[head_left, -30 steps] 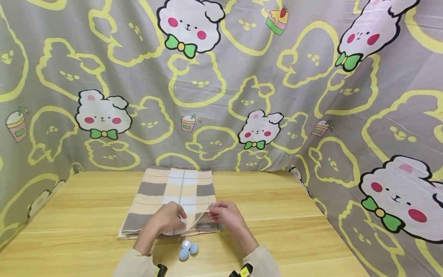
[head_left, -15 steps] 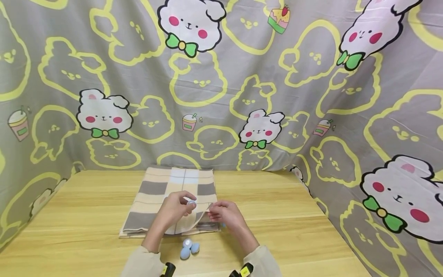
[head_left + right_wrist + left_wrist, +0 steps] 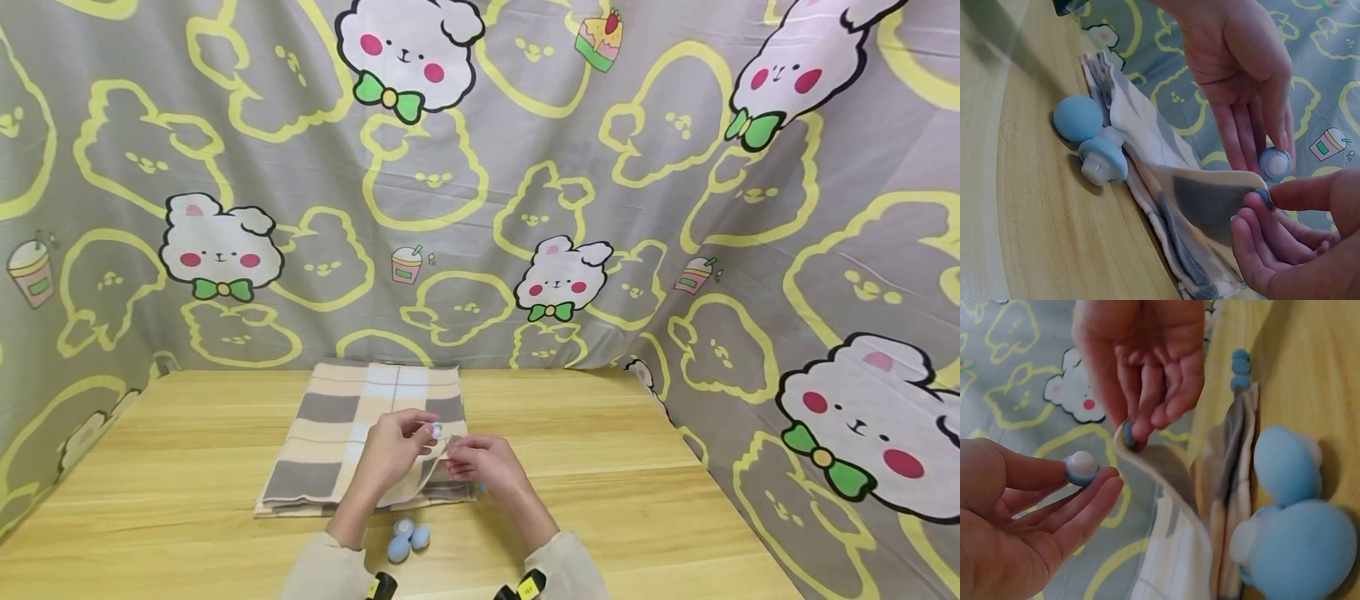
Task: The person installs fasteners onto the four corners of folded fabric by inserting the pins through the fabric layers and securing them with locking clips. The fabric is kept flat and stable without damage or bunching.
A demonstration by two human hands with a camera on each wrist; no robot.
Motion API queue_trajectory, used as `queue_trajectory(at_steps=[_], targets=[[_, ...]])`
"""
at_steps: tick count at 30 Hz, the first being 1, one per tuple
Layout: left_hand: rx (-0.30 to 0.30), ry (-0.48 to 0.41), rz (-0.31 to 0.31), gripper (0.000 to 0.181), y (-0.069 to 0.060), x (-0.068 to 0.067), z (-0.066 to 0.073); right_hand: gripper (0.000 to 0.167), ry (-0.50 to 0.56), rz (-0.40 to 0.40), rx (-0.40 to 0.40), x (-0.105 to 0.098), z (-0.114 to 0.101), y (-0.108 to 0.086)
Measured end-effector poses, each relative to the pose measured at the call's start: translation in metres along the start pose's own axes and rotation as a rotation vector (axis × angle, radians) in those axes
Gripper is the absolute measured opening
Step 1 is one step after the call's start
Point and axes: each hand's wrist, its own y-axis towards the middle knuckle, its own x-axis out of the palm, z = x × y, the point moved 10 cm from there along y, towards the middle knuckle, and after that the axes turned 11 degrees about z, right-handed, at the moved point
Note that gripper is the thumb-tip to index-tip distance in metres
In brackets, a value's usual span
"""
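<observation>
Left hand (image 3: pixel 390 446) brought across to the lifted corner (image 3: pixel 1210 200)

Compared with a second ago, the blue-and-white cap (image 3: pixel 1082 465) has travelled from low over the plaid cloth (image 3: pixel 303 479) to near its raised corner; the right hand (image 3: pixel 486 462) has kept its place.

Left: thumb and fingers pinch the cap, white stud exposed. Right: thumb and fingers pinch the corner together with a small blue disc (image 3: pixel 1264 197) — which face of the cloth it lies against, I cannot tell. Folded cloth on the wooden table (image 3: pixel 585 467); three similar caps (image 3: pixel 399 548) in front of its near edge, spare discs (image 3: pixel 1240 366) by its right edge.

Judgement: step looks like joining cap to disc through the corner. Best to hold the disc steady, cloth smooth, stud squared before pressing — a tilted stud could catch a pleat.
</observation>
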Motion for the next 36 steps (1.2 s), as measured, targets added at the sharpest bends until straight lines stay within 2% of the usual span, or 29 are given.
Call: queue_trajectory(at_steps=[6, 20, 24, 30, 36], targets=[[0.020, -0.003, -0.010, 0.016, -0.0037, 0.0064, 0.0020, 0.023, 0.003, -0.009, -0.009, 0.0024, -0.0007, 0.0001], [0.042, 0.031, -0.008, 0.015, -0.0048, 0.0078, 0.0016, 0.023, -0.002, -0.006, -0.010, 0.0017, 0.0013, 0.0013], [0.049, 0.065, 0.005, 0.012, -0.0032, 0.0072, 0.0018, 0.022, -0.001, -0.004, -0.008, 0.0009, 0.0027, 0.0024], [0.093, 0.138, 0.022, 0.011, -0.0024, 0.0055, 0.0055, 0.022, -0.005, -0.005, -0.004, 0.0008, 0.0037, 0.0031], [0.095, 0.128, 0.010, 0.011, -0.0040, 0.0080, 0.0061, 0.022, 0.006, -0.009, 0.001, 0.0015, 0.0036, 0.0030]])
